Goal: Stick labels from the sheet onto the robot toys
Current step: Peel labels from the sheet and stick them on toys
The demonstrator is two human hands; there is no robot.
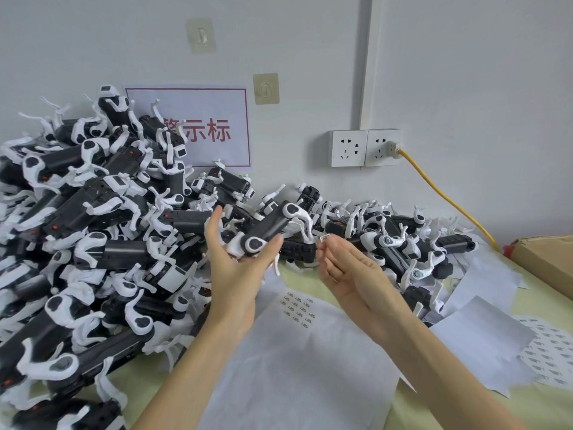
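Observation:
My left hand (235, 268) holds a black-and-white robot toy (269, 226) up above the table, its body tilted up to the right, thumb and fingers around its lower end. My right hand (347, 268) is just to the right of it and pinches a small white label (324, 238) at its fingertips, close to the toy's white leg. Below my hands the label sheet (297, 308) lies flat on the table, with a small block of labels left on it.
A big heap of robot toys (93, 243) fills the left and runs along the wall to the right (403, 240). Used backing sheets (483, 333) and another label sheet (548, 355) lie at right, near a cardboard box (545, 259). A yellow cable (446, 197) hangs from the wall socket (366, 147).

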